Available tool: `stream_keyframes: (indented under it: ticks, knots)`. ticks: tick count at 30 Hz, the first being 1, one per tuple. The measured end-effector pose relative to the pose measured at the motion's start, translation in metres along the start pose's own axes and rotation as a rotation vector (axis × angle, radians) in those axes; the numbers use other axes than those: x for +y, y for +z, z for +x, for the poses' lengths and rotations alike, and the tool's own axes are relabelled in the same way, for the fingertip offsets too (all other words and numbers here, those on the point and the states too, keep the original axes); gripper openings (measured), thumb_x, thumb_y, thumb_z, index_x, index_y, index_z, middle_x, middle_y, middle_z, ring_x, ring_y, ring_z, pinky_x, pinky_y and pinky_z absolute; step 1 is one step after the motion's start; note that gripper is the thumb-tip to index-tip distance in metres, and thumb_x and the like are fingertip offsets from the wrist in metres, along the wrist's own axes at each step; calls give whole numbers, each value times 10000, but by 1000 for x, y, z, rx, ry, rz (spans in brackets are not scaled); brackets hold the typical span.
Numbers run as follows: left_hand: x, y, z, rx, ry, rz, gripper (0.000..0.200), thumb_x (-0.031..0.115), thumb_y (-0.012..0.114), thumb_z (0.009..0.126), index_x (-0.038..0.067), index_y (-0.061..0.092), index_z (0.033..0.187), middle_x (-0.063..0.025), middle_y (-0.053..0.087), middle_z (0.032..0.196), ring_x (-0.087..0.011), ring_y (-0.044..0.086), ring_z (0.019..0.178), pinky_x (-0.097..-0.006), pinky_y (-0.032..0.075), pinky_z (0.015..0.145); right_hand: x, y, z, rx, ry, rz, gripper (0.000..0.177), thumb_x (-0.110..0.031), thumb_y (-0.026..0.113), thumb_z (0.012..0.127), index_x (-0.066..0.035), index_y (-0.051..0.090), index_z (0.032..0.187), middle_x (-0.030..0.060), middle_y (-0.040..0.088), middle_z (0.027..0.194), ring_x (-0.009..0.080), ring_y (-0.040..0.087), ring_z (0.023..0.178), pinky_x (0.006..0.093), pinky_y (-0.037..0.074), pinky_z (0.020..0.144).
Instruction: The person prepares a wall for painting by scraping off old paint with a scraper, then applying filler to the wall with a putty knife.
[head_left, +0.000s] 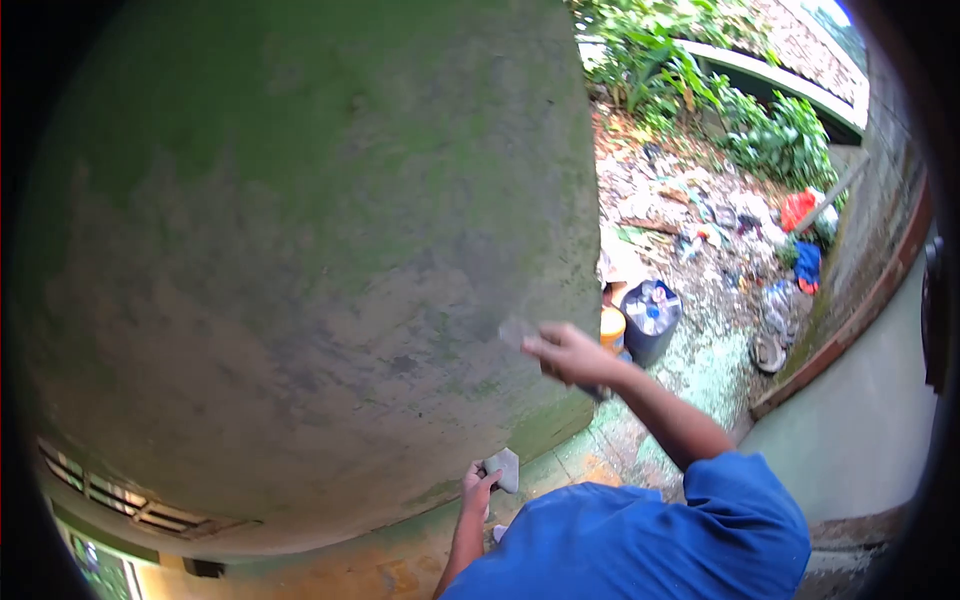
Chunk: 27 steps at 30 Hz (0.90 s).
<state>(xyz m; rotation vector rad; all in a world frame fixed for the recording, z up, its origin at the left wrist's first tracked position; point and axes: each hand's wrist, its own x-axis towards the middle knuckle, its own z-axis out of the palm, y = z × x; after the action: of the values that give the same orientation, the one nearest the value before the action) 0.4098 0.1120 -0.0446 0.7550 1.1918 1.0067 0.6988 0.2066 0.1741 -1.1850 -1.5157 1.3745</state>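
My right hand (565, 352) is closed around a scraper (515, 332), its pale blade blurred and overlapping the wall. The dark end of the handle sticks out below my palm. Peeling green paint and bare grey-brown patches cover the wall (330, 250). Lower down, near the foot of the wall, my left hand (478, 487) grips a pale, flat, angular piece (504, 470) between thumb and fingers. Its exact kind does not show.
Past the wall's edge stand a dark bin (652, 325) full of waste and a yellow container (612, 328). Litter (715, 215) covers the ground beyond. A low brick-edged wall (850, 320) runs along the right. A slatted vent (130, 500) is at lower left.
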Motion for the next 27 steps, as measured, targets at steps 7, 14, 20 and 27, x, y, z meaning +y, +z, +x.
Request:
stream_keyframes:
  ticks: [7, 14, 20, 27]
  knots:
    - [2, -3, -9, -95, -32, -68, 253, 92, 650, 797, 62, 510, 1006, -54, 577, 925, -158, 587, 843, -317, 502, 741, 117, 97, -29, -416, 313, -132, 400, -445, 545, 879, -48, 514, 925, 6, 503, 628, 87, 464, 511, 242, 380, 445]
    - [24, 19, -32, -165, -98, -302, 244, 261, 521, 921, 76, 511, 1081, -64, 601, 964, -157, 603, 861, -316, 502, 758, 147, 120, -33, -475, 112, -379, 432, -441, 571, 860, -22, 497, 933, 45, 533, 670, 141, 517, 583, 279, 429, 508]
    - [14, 21, -29, -64, -16, -179, 270, 292, 527, 919, 69, 546, 1071, -64, 608, 987, -162, 597, 912, -328, 480, 809, 115, 114, -38, -650, 186, -342, 442, -427, 585, 855, -17, 466, 970, 75, 564, 762, 144, 526, 614, 274, 437, 541]
    - [19, 24, -34, -86, -10, -384, 261, 286, 531, 912, 63, 536, 1049, -86, 608, 987, -207, 595, 925, -374, 467, 841, 67, 87, -47, -775, 252, -103, 630, -322, 584, 880, -69, 284, 1373, 109, 499, 1113, 129, 542, 719, 263, 480, 615]
